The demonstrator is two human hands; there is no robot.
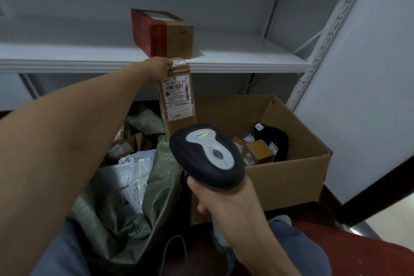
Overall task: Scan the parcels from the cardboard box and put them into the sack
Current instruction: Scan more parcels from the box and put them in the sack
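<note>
The right hand (226, 204) has its grip wrapped around a black-and-grey handheld barcode scanner (207, 155). Beyond it, above the green woven sack (156, 177), the left hand (156, 68) pinches the top of a tall, narrow brown cardboard parcel (178, 98), upright, its white printed shipping label facing the scanner.

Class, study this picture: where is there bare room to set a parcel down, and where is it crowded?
Free: the white shelf right of the red-and-brown box, and its left stretch; also the cardboard box's near-left floor. Crowded: the sack, heaped with parcels, and the box's far-right corner with small parcels.
</note>
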